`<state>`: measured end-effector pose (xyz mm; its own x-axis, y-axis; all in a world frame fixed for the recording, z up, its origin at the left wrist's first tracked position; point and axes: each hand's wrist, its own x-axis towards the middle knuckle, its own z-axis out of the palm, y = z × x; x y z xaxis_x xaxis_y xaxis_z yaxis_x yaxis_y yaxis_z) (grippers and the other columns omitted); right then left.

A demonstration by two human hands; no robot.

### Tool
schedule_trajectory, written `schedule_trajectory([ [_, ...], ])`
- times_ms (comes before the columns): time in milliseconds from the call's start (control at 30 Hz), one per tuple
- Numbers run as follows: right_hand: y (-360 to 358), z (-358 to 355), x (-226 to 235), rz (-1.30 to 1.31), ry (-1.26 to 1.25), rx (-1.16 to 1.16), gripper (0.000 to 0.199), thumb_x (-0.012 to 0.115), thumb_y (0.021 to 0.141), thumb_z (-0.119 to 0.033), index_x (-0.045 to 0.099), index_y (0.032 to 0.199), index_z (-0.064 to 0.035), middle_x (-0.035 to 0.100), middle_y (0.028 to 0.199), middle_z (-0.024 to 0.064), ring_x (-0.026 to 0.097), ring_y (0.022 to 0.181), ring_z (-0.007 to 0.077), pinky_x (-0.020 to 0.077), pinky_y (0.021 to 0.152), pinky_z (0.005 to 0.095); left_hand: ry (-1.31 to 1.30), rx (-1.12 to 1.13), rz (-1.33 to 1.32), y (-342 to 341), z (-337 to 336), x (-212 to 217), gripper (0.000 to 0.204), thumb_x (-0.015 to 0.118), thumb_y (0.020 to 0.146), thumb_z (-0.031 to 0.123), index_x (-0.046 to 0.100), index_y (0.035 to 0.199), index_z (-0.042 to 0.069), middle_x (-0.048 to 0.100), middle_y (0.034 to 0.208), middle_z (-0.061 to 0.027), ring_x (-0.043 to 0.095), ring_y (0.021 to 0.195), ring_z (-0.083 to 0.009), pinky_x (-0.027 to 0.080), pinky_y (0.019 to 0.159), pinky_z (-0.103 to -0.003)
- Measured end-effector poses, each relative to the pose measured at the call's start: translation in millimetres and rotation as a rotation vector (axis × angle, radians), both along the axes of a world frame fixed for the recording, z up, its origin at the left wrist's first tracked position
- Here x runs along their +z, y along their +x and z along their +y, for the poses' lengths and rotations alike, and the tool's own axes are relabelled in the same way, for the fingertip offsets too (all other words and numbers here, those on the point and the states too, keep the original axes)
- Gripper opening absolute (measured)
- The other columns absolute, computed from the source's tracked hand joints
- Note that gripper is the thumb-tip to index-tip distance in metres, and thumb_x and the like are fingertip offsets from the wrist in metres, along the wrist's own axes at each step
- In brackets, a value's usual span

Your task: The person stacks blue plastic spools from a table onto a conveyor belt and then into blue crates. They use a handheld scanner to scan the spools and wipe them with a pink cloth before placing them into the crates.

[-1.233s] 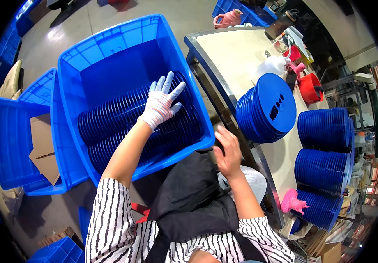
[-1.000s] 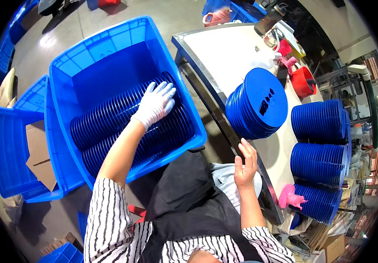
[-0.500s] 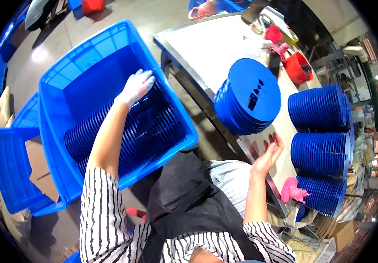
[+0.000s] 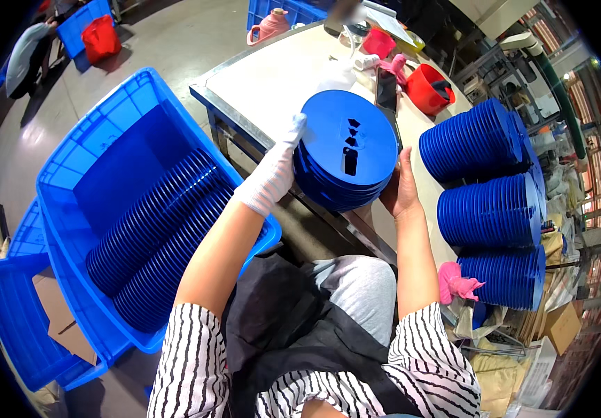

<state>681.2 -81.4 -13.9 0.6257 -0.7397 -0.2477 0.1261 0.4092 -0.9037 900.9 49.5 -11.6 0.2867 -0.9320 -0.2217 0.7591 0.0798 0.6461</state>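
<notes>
The gloved left hand (image 4: 283, 155) and bare right hand (image 4: 401, 187) were grasping one stack of blue discs (image 4: 330, 152), marked by dark shapes (image 4: 350, 161); two rows (image 4: 153, 221) lay in the bin (image 4: 132, 103).

A table (image 4: 255, 66) with a pale top and a metal-trimmed edge carries a red bucket (image 4: 428, 90); just left of the bucket lies a dark, flat slab (image 4: 387, 89), with a pink bundle (image 4: 392, 67) near the bucket's upper left; farther beyond the bucket stands a red cup (image 4: 378, 43); on the near side of the bucket, toward its right, three ribbed stacks of blue discs (image 4: 488, 210) stand in a line, a bright pink cloth (image 4: 457, 282) farthest from it; left and nearer than the bucket is a round-topped disc pile (image 4: 346, 136), its base hidden, so whether it touches the tabletop cannot be told; the grey floor (image 4: 154, 42), well left of the bucket, bears a red bag (image 4: 100, 38).
</notes>
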Motion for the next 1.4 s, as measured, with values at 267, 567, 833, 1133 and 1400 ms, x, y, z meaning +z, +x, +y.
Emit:
schedule_trajectory([
  [267, 20.2, 43.2, 3.8, -0.007, -0.094, -0.121, 0.074, 0.044, 0.095, -0.061, 0.037, 0.145, -0.006, 0.043, 0.146, 0.0121, 0.043, 0.132, 0.0278, 0.0314, 0.112, 0.0446, -0.238, 0.064, 0.097, -14.3, 33.0, -11.8, 0.089, 0.057, 0.087, 0.063, 0.035, 0.145, -0.001, 0.04, 0.147, -0.0207, 0.041, 0.133, -0.0305, 0.034, 0.112, -0.048],
  [567, 137.3, 185.4, 24.8, -0.141, -0.462, 0.456, 0.083, 0.046, 0.092, -0.064, 0.025, 0.15, -0.0092, 0.038, 0.148, 0.0131, 0.037, 0.136, 0.0272, 0.0288, 0.113, 0.0438, -0.184, 0.761, 0.069, 16.7, 234.6, -50.0, 0.071, 0.048, 0.091, 0.064, 0.051, 0.133, 0.007, 0.059, 0.127, -0.0134, 0.057, 0.112, -0.0269, 0.042, 0.104, -0.041],
  [833, 298.9, 306.4, 29.6, 0.181, -0.832, 0.795, 0.087, 0.048, 0.083, -0.073, 0.043, 0.143, -0.0096, 0.045, 0.142, 0.0234, 0.037, 0.137, 0.0358, 0.0246, 0.112, 0.0507, -0.364, 1.054, 0.371, 59.8, 359.0, -65.8, 0.071, 0.036, 0.095, 0.061, 0.04, 0.143, 0.009, 0.044, 0.143, -0.0127, 0.044, 0.13, -0.0325, 0.036, 0.109, -0.049],
  [1133, 415.5, 375.8, 22.1, 0.731, -1.172, 1.037, 0.087, 0.042, 0.079, -0.08, 0.051, 0.139, -0.0183, 0.048, 0.144, 0.0128, 0.035, 0.139, 0.0379, 0.0079, 0.111, 0.0656, -0.564, 0.933, 0.468, 76.6, 391.8, -95.9, 0.09, 0.023, 0.083, 0.077, 0.017, 0.154, 0.023, 0.012, 0.16, -0.0126, 0.014, 0.145, -0.0416, 0.019, 0.108, -0.069],
  [1400, 454.6, 409.0, 29.9, 0.895, -1.336, 1.165, 0.086, 0.041, 0.082, -0.077, 0.049, 0.141, -0.015, 0.043, 0.148, 0.014, 0.031, 0.141, 0.0376, 0.0105, 0.111, 0.0628, -0.507, 1.007, 0.657, 89.1, 386.4, -96.3, 0.096, 0.017, 0.081, 0.081, -0.001, 0.156, 0.022, -0.001, 0.162, -0.013, -0.003, 0.148, -0.0401, -0.005, 0.111, -0.066],
])
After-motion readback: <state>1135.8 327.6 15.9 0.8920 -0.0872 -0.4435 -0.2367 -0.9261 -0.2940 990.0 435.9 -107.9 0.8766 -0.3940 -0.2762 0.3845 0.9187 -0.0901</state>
